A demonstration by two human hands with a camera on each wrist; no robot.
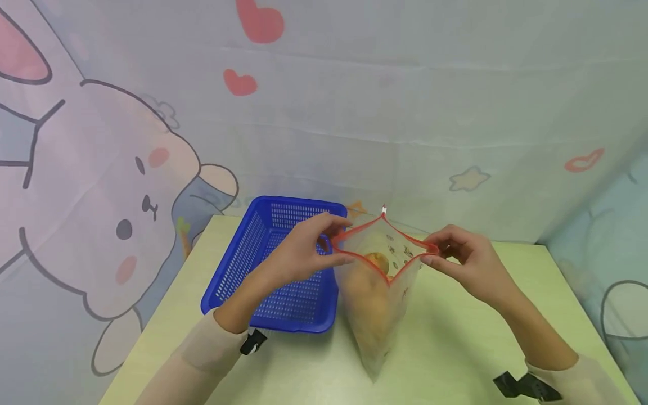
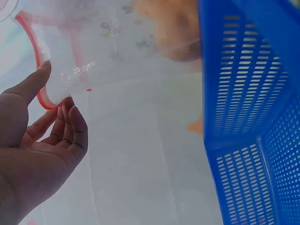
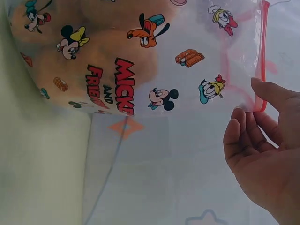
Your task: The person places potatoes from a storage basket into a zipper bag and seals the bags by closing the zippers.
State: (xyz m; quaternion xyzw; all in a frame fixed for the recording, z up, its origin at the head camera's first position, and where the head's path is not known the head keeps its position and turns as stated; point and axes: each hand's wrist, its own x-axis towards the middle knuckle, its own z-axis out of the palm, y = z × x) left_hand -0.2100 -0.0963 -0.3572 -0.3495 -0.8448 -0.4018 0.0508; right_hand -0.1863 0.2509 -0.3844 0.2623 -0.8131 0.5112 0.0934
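You have one bag (image 1: 377, 281) between your two hands. One basket (image 1: 273, 264) sits under your left hand (image 1: 298, 253).

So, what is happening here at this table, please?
A person holds a clear plastic zip bag with a red seal and cartoon prints upright on the pale green table. The left hand pinches one side of the red rim and the right hand pinches the opposite side, so the mouth stands pulled open. Round orange things sit inside the bag. A blue perforated plastic basket stands beside it, on the person's left.
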